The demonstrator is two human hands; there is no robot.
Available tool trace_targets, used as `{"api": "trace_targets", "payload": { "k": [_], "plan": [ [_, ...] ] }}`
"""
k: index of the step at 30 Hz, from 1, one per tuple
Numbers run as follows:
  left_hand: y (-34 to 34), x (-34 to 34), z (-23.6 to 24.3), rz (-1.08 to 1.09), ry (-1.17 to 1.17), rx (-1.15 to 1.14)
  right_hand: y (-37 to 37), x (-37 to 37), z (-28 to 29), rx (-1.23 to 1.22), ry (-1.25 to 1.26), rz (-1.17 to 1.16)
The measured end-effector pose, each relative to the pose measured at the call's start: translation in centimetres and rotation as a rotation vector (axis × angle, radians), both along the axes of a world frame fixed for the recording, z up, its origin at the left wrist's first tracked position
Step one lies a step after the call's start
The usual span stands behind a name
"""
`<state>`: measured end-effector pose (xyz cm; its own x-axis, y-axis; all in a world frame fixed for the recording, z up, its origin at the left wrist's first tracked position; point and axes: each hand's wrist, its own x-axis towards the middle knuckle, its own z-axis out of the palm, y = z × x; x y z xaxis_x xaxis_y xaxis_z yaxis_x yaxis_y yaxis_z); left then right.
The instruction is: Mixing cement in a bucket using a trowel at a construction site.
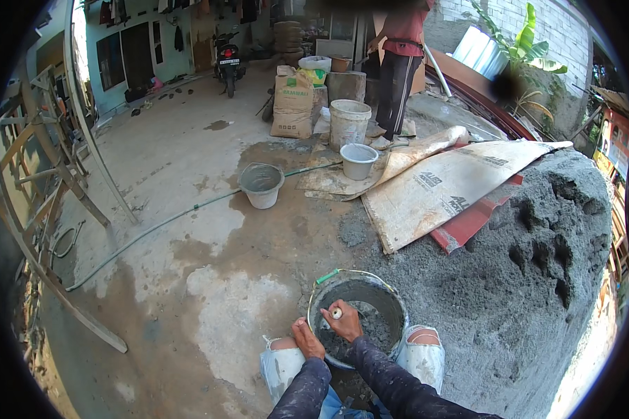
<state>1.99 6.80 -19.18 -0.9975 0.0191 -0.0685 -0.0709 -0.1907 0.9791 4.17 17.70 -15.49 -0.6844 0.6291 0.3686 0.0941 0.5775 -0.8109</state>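
Note:
Between my knees stands a round bucket (397,297) with wet grey mortar (376,325) in it. Its wire handle, with a green grip (327,276), lies along the far rim. My left hand (308,339) is closed on the bucket's near left rim. Over the bucket, my right hand (347,323) wraps round a hand tool's pale round-ended handle (337,313). The tool's lower end is hidden below the hand, so its exact kind does not show.
A large grey sand heap (482,307) rises at right, partly under a pale sheet (461,178). Ahead stand a grey bucket (261,187), a small pail (358,162) and a paper sack (292,105). A green hose (189,211) crosses the floor. Another person (400,63) stands behind.

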Motion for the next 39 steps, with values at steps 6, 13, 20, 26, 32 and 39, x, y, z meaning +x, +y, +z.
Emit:
{"api": "trace_targets", "payload": {
  "k": [6,13,20,26,32,39],
  "plan": [
    [0.5,0.8,-0.5,-0.003,-0.039,-0.057,4.3,3.1,3.1,0.020,0.134,-0.191],
    [1.3,-1.3,1.3,-0.010,0.002,-0.121,10.4,3.1,11.3,-0.401,0.731,-0.328],
    [2.2,-0.4,1.4,-0.035,-0.003,-0.115,8.2,-2.8,-3.0,-0.325,0.383,-0.455],
    [-0.6,0.6,-0.7,-0.029,-0.023,-0.018,2.5,-4.1,0.0,-0.393,0.029,0.244],
    [-0.3,0.3,-2.6,-0.021,0.035,-0.121,1.6,0.9,5.1,-0.238,-0.065,0.503],
    [0.4,-1.6,0.4,0.003,0.014,-0.086,4.4,3.9,13.5,-0.624,0.561,0.006]
  ]
}}
